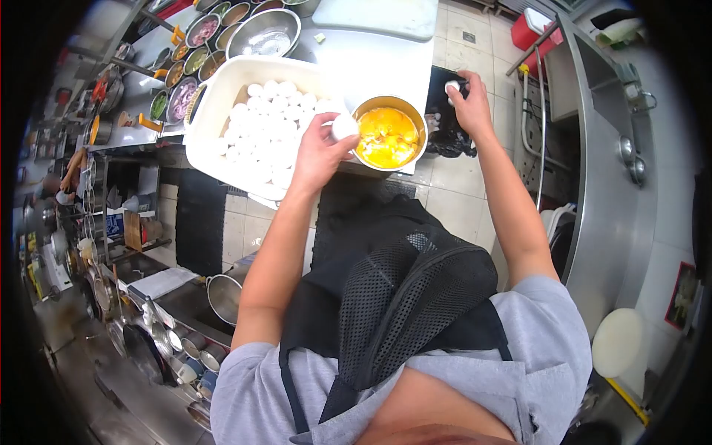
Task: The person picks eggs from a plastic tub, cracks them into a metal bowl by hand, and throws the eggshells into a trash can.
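In my left hand point(319, 154) is a white egg point(344, 127), held with the fingertips by the left rim of a round metal pot point(386, 101). Cracked eggs point(387, 139), yolks and whites together, lie inside that pot. To the left, a large white tub point(202, 152) holds several whole white eggs point(259, 132). My right hand point(473, 110) is out to the right of the pot, its fingers closed on a small white piece that looks like eggshell point(452, 86). Below this hand is a black plastic bag point(447, 139) with bits of waste in it.
Metal bowls of chopped ingredients point(202, 31) and an empty steel bowl point(264, 34) stand behind the tub. A pale cutting board point(374, 16) lies at the counter's back. On the right runs a steel counter point(612, 193); pans and a sink point(185, 305) are at lower left.
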The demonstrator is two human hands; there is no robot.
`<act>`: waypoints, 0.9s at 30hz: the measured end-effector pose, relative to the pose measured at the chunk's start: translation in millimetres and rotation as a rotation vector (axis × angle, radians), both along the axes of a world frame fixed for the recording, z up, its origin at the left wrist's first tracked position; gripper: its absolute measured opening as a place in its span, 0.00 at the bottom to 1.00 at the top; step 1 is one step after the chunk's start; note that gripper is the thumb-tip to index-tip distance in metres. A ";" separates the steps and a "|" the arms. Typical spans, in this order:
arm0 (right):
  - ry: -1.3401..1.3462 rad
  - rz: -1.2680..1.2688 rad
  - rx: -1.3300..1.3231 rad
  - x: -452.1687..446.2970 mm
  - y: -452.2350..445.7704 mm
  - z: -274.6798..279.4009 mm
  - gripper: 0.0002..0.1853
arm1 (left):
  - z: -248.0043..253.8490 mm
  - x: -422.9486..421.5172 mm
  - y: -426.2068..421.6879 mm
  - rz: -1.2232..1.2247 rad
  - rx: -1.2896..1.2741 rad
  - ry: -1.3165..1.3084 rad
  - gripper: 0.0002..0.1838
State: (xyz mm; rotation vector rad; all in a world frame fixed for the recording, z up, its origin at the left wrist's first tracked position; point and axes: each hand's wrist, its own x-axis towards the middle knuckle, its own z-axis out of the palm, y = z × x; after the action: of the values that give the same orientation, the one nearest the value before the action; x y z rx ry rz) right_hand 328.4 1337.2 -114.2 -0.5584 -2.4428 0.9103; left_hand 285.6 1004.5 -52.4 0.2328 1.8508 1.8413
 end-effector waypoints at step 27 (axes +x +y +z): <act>-0.027 0.381 -0.035 48.8 -62.8 -15.8 0.26 | -106.8 -179.0 -33.8 0.150 -1.174 0.620 0.43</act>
State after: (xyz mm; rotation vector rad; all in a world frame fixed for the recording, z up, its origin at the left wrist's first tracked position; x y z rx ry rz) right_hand 377.2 1274.5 -130.0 -0.1137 -2.6099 1.0996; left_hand 106.5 970.8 -159.2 0.2345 3.0845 0.4841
